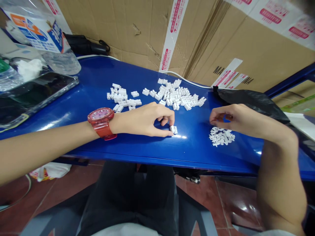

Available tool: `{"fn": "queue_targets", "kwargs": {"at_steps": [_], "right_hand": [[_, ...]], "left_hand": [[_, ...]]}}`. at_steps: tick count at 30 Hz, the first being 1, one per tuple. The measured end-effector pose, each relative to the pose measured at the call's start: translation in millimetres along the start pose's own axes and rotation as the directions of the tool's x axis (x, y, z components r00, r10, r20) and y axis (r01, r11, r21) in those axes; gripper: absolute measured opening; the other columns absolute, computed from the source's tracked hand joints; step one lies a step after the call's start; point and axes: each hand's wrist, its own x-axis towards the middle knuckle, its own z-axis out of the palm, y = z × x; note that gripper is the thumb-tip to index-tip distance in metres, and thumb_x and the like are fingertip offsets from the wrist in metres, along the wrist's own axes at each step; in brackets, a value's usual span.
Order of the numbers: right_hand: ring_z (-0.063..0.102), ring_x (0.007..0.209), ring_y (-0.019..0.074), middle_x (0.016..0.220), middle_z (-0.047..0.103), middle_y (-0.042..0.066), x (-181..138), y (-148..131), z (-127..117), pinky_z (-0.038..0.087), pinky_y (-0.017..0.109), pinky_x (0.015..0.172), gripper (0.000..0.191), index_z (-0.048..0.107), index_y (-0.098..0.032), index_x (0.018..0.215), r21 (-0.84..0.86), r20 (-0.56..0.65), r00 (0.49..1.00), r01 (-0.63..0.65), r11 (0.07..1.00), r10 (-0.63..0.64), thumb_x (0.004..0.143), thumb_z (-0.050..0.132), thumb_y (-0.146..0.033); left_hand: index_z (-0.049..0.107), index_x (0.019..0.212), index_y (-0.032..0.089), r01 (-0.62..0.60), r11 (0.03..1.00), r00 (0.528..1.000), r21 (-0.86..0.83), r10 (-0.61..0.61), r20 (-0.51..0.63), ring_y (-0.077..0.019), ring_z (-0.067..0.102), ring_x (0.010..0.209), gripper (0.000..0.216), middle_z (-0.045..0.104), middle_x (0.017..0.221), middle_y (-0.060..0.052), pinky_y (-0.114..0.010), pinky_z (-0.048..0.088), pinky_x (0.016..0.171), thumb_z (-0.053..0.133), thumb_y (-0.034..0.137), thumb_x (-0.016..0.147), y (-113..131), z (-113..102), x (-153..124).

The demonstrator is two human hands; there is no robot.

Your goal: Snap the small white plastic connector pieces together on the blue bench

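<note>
From where I stand, the left hand [150,119] has its thumb and forefinger closed on a white block [175,130] at the centre of the frame, the other fingers curled. The right hand [238,118], right of centre, is bent over a pile of tiny white pieces [221,138]; its fingers are curled loosely, and I can't tell whether they grip anything. The held block is small and boxy, with dark slots, resembling those in the heap [178,93] at upper centre and the cluster [123,98] left of it. On the cardboard [118,16] at upper right I read "MA" and "NA", parted by tape [227,72] printed in red. The bottle [61,62], upper left, wears an orange-and-blue label I can't make out.
</note>
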Motion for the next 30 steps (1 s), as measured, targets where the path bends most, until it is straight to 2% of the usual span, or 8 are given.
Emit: {"fn": "queue_targets", "kwargs": {"at_steps": [4,8,13,16,21,26,30], "right_hand": [[0.063,0.072,0.0179,0.084,0.072,0.007,3.2,-11.9,0.3,0.047,0.032,0.068,0.021,0.068,-0.017,0.092,0.112,-0.016,0.998,0.066,0.992,-0.064,0.088,0.059,-0.036],[0.059,0.068,0.0169,0.084,0.072,0.007,-4.0,-6.3,-8.2,0.046,0.033,0.065,0.028,0.07,-0.018,0.091,0.058,-0.099,0.995,0.012,0.998,-0.006,0.091,0.056,-0.042],[0.065,0.077,0.0198,0.092,0.075,0.008,-9.0,6.3,-9.7,0.048,0.032,0.069,0.024,0.07,-0.02,0.095,0.104,0.125,0.992,-0.047,0.994,0.033,0.09,0.059,-0.04],[0.067,0.077,0.0193,0.091,0.075,0.006,-5.6,9.9,-4.5,0.049,0.031,0.07,0.018,0.07,-0.021,0.092,0.092,0.153,0.988,-0.027,0.995,0.013,0.087,0.06,-0.035],[0.065,0.072,0.0177,0.086,0.074,0.006,0.3,4.3,2.5,0.049,0.031,0.068,0.018,0.072,-0.018,0.091,0.042,0.066,0.998,-0.022,0.999,0.019,0.082,0.059,-0.027],[0.06,0.065,0.0161,0.077,0.071,0.006,6.1,-11.1,10.7,0.046,0.03,0.062,0.014,0.069,-0.018,0.083,0.071,-0.09,0.988,0.13,0.989,-0.124,0.083,0.056,-0.025],[0.058,0.065,0.0149,0.079,0.069,0.004,11.1,-16.6,17.3,0.045,0.029,0.062,0.01,0.068,-0.02,0.085,0.06,-0.165,0.965,0.217,0.974,-0.204,0.085,0.06,-0.026]], "left_hand": [[0.066,0.089,0.018,-0.013,1.0,1.0,0.002,0.013,-0.005,-0.0118,0.057,0.071,0.016,0.061,0.078,0.001,-0.026,0.041,0.075,0.068,0.034,0.087,-0.7,0.9,0.2],[0.066,0.089,0.018,-0.024,1.0,1.0,-0.007,0.024,-0.008,-0.0119,0.057,0.071,0.016,0.062,0.078,0.0,-0.026,0.041,0.075,0.068,0.033,0.087,-1.4,1.2,0.0],[0.066,0.09,0.018,-0.023,1.0,1.0,-0.011,0.022,-0.009,-0.0118,0.056,0.07,0.015,0.061,0.078,0.001,-0.026,0.041,0.075,0.068,0.032,0.086,-1.4,1.1,-0.3],[0.066,0.09,0.018,-0.025,1.0,1.0,-0.01,0.025,-0.011,-0.0117,0.057,0.07,0.015,0.061,0.078,0.001,-0.026,0.041,0.074,0.068,0.032,0.086,-1.2,1.2,-0.3],[0.066,0.09,0.018,-0.022,1.0,1.0,-0.002,0.022,-0.007,-0.0112,0.056,0.07,0.015,0.06,0.077,0.001,-0.025,0.041,0.074,0.068,0.032,0.087,-0.7,1.1,0.1],[0.066,0.09,0.017,-0.019,1.0,1.0,0.008,0.019,-0.009,-0.0109,0.056,0.07,0.015,0.06,0.077,0.002,-0.026,0.041,0.075,0.068,0.032,0.087,-0.8,1.6,0.6],[0.066,0.09,0.017,-0.022,1.0,1.0,0.008,0.022,-0.011,-0.0111,0.056,0.07,0.015,0.06,0.077,0.002,-0.026,0.04,0.074,0.068,0.032,0.087,-1.9,2.1,0.4]]}}
